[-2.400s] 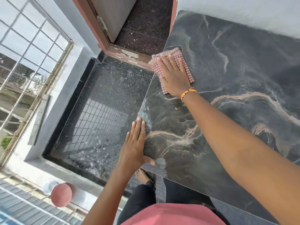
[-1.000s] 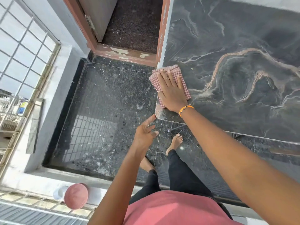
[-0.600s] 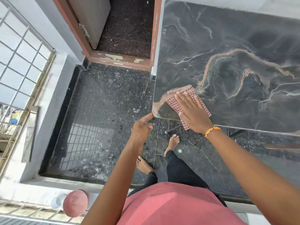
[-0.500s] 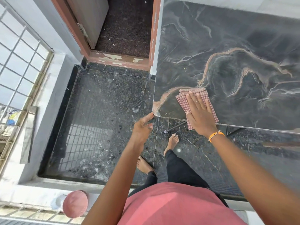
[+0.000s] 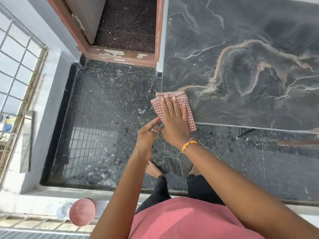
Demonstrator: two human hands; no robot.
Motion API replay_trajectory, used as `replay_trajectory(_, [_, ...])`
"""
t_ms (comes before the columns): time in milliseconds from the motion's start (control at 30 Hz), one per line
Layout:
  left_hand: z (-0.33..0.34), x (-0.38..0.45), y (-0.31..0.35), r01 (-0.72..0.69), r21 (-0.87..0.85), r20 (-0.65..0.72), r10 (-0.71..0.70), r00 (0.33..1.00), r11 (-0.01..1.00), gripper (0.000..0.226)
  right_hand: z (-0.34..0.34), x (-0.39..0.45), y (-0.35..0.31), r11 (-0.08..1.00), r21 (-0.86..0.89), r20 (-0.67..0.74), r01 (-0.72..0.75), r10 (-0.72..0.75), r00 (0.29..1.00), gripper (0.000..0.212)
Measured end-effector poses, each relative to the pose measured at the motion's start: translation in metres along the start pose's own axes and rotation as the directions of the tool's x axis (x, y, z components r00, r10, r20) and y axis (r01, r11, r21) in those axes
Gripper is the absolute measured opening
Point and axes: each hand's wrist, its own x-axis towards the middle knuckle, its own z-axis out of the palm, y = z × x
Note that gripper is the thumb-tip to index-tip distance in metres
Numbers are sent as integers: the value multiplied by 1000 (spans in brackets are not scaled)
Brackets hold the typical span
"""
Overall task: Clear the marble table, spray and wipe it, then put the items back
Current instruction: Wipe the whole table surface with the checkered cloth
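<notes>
The checked cloth (image 5: 172,107), pink and white and folded, lies on the near left corner of the marble table (image 5: 241,57), at the centre of the frame, partly hanging past the edge. The right hand (image 5: 174,121) presses it flat with straight, spread fingers. The left hand (image 5: 148,133), just below and left of the corner, has loosely curled fingers close to the cloth's lower edge; whether it pinches anything I cannot tell.

By my reading the table is already cleared, since nothing stands on the visible top, and wiping is in hand. Putting the items back remains. No spray bottle shows.

A pink bowl (image 5: 82,212) sits on the ledge at lower left. No writing or brand is readable anywhere.
</notes>
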Motion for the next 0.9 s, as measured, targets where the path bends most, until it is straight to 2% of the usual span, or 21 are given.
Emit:
replay_trajectory(100, [7, 4, -6, 15, -54, -116, -22, 993, 998, 43, 0, -3, 12, 986, -23, -21, 166, -167, 986, 89])
replay_trajectory(200, [17, 5, -9, 65, -123, -215, -90, 972, 990, 24, 0, -10, 29, 933, -27, -22, 358, -359, 933, 87])
replay_trajectory(367, [44, -1, -22, 140, 6, -258, -134, 957, 990, 27, -2, -29, 76, 852, -73, -22, 518, -520, 854, 90])
replay_trajectory(700, [136, -13, -48, 143, 117, -200, -118, 973, 983, 24, -21, -92, 224, 905, -117, -16, 409, -413, 910, 102])
replay_trajectory(800, [177, -16, -54, 153, 205, -130, -128, 983, 967, 23, -26, -114, 264, 933, -104, -37, 344, -349, 936, 101])
replay_trajectory(900, [221, -18, -59, 146, 325, -3, -153, 988, 935, 22, -30, -134, 302, 959, -59, -45, 277, -280, 959, 102])
